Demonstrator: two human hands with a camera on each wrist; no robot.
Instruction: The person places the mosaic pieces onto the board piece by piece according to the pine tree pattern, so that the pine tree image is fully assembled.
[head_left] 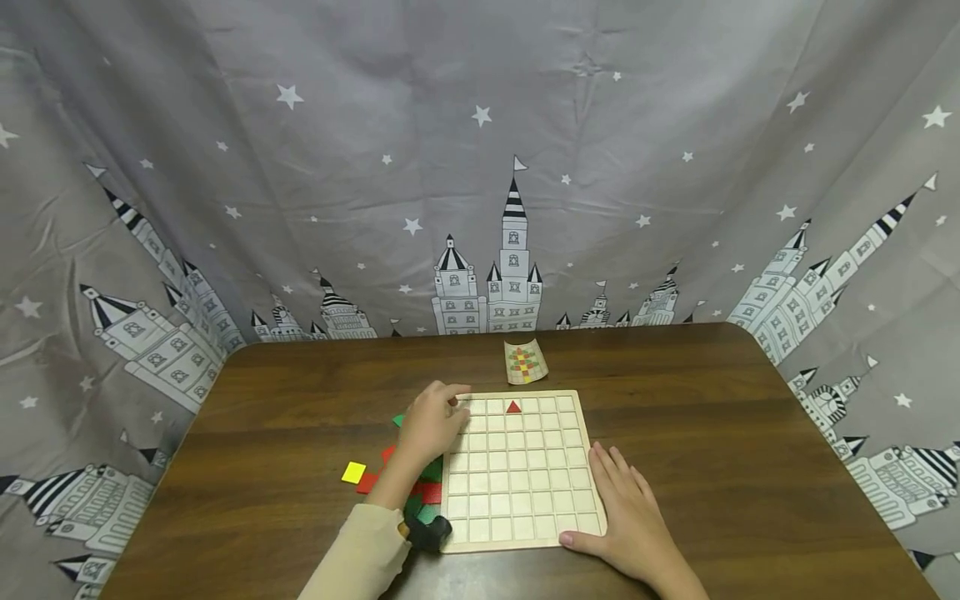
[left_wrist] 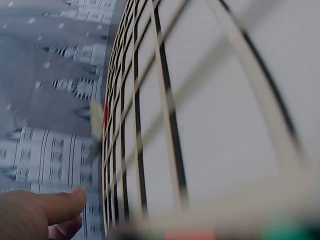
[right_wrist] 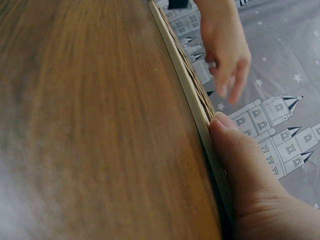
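A pale wooden grid board (head_left: 521,482) lies on the table, with one small red triangle tile (head_left: 513,407) in its top row. My left hand (head_left: 431,423) hovers by the board's far left corner, fingers loosely bent. Between the thumb (left_wrist: 65,205) and fingertips no piece shows in the left wrist view. Along the board's right side rests my right hand (head_left: 626,517), fingers straight against the edge and thumb at the near right corner. Red and green tiles (head_left: 431,492) lie left of the board, partly hidden beneath my left forearm; a yellow square tile (head_left: 353,472) sits farther out.
A small curled pattern card (head_left: 527,363) stands behind the board, showing a colored stepped design. The brown wooden table (head_left: 735,433) extends on both sides. A grey curtain (head_left: 420,108) printed with castles and stars hangs past its far edge.
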